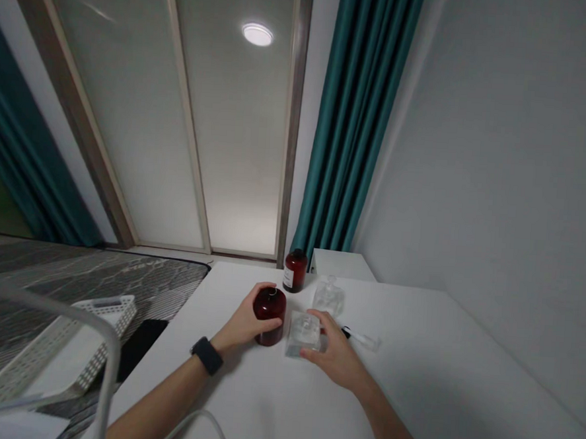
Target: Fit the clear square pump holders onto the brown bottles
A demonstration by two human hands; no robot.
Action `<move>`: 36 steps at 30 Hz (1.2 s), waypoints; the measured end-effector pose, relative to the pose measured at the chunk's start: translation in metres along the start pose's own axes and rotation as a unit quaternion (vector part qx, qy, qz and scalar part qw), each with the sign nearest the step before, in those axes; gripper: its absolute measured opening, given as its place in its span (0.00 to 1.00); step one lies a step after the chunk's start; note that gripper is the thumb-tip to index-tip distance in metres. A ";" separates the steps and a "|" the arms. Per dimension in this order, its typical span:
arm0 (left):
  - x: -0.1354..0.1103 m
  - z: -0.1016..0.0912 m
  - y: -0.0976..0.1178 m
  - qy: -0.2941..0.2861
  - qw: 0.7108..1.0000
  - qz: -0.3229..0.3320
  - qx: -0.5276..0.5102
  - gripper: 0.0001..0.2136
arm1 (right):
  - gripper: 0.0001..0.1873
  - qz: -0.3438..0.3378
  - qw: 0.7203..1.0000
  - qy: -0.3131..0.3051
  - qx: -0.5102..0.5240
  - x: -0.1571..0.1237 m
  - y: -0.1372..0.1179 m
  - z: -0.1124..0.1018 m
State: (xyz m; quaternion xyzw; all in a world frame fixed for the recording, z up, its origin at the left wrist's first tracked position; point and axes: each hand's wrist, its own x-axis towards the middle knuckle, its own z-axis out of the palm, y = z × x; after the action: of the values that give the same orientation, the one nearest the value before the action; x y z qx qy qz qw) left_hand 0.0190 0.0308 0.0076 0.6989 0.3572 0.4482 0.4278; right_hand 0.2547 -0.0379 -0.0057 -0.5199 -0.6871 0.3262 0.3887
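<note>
My left hand (pixel 247 317), with a dark watch band on its wrist, is wrapped round a dark red-brown glass bottle (pixel 269 311) standing on the white table (pixel 311 406). Beside it, my right hand (pixel 333 353) grips a square clear glass bottle (pixel 302 334) by its right side, thumb in front and fingers behind. The two bottles stand close together. Just behind them are a second red-brown bottle (pixel 295 272) with a dark cap and white label, and another clear glass bottle (pixel 328 297). To the right of my right hand lies a clear tube-like item with a black end (pixel 362 339).
A white perforated basket (pixel 56 357) sits low at the left, near a dark object (pixel 141 349). A pale curved tube (pixel 109 347) crosses the lower left. Behind the table are a white cabinet (pixel 344 265), a teal curtain (pixel 358 131) and frosted sliding doors (pixel 238 143); a wall (pixel 514 167) runs along the right.
</note>
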 end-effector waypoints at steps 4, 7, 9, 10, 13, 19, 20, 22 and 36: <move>-0.011 0.006 0.001 0.006 1.000 0.005 -0.030 0.32 | 0.35 -0.007 1.000 0.022 0.015 0.000 0.003 0.000; -0.017 0.007 0.005 -0.026 0.997 0.000 -0.070 0.32 | 0.35 -0.015 0.999 0.026 0.041 0.000 0.002 0.001; -0.021 0.006 0.008 -0.053 0.995 -0.003 -0.088 0.33 | 0.34 -0.015 0.997 0.026 0.068 -0.002 0.002 0.003; -0.023 0.006 0.009 -0.062 0.994 -0.003 -0.090 0.33 | 0.34 -0.014 0.996 0.027 0.084 -0.002 0.001 0.004; -0.029 0.008 0.009 -0.063 0.994 -0.001 -0.092 0.34 | 0.33 -0.009 0.991 0.028 0.133 -0.005 -0.001 0.008; -0.034 0.019 0.007 0.004 0.993 -0.014 -0.116 0.36 | 0.34 -0.003 0.984 0.016 0.176 -0.010 -0.003 0.015; -0.034 0.020 0.008 0.010 0.993 -0.013 -0.116 0.36 | 0.34 -0.004 0.984 0.017 0.176 -0.011 -0.004 0.016; -0.034 0.021 0.009 0.025 0.994 -0.007 -0.107 0.34 | 0.34 -0.004 0.984 0.020 0.176 -0.012 -0.004 0.017; -0.034 0.023 0.011 0.072 0.995 0.003 -0.068 0.30 | 0.41 0.042 0.975 0.037 0.217 -0.013 -0.012 0.026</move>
State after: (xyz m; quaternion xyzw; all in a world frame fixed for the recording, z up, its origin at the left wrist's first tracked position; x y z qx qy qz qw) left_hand 0.0302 -0.0099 0.0013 0.6348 0.3536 0.5223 0.4463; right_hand 0.2290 -0.0546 -0.0108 -0.4632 -0.5626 0.4643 0.5033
